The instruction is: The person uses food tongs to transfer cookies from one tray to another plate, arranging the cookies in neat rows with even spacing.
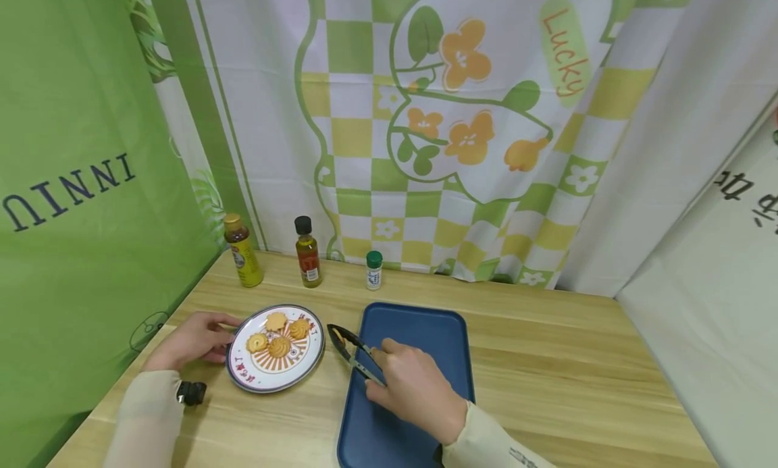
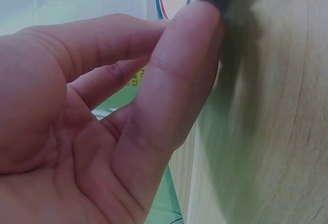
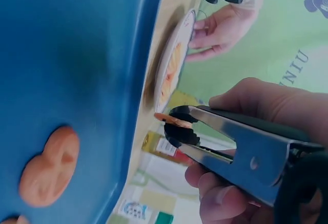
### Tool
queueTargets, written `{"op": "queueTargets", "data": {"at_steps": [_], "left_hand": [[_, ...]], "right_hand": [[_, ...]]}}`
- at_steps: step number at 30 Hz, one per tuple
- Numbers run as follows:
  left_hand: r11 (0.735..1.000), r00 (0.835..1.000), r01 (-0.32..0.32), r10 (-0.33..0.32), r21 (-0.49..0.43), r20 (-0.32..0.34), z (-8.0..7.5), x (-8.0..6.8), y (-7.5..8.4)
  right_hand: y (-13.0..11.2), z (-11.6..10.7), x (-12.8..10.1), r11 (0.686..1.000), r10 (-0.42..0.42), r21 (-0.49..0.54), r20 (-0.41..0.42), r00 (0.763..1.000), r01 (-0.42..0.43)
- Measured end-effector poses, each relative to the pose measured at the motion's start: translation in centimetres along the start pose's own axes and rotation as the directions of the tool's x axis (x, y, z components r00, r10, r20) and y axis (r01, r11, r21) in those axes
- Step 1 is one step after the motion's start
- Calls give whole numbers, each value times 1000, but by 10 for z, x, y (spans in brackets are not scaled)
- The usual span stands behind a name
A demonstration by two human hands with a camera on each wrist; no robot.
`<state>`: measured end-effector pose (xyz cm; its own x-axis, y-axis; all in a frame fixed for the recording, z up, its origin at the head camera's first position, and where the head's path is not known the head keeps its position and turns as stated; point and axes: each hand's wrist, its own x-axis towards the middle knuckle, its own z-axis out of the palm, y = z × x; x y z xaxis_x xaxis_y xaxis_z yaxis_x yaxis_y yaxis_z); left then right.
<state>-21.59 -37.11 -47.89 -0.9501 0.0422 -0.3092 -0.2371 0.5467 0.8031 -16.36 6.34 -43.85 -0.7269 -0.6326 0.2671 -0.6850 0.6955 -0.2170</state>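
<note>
— On the wooden table, what do you have in front of you?

— I see my right hand over the blue tray, fingers curled round the handles of black tongs. In the right wrist view the tong tips pinch a thin orange cookie, held above the table between tray and plate.

— And the left hand?

— My left hand rests on the table at the left rim of the round plate. The fingers lie close together, loosely bent, and the thumb tip presses against the plate's edge. I can't tell if the fingers underneath grip it.

— What's on the plate?

— Four flower-shaped cookies near its far side. The wrist view also shows an orange piece lying on the tray.

— Anything else?

— Behind the plate stand a yellow-labelled bottle, a dark-capped sauce bottle and a small green-capped shaker, all against a checked curtain.
</note>
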Motion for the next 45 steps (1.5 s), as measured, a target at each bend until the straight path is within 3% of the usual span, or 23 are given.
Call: {"op": "queueTargets", "data": {"at_steps": [12, 24, 45], "left_hand": [[1000, 1000, -2, 2, -3, 5, 0, 2, 0], [1000, 1000, -5, 5, -4, 3, 2, 1, 3], [1000, 1000, -3, 3, -2, -1, -1, -1, 0]], "right_hand": [[-17, 21, 26, 987, -116, -113, -21, 993, 113], [-18, 36, 37, 975, -151, -169, -43, 988, 141], [-21, 35, 37, 998, -26, 51, 87, 996, 22]]}}
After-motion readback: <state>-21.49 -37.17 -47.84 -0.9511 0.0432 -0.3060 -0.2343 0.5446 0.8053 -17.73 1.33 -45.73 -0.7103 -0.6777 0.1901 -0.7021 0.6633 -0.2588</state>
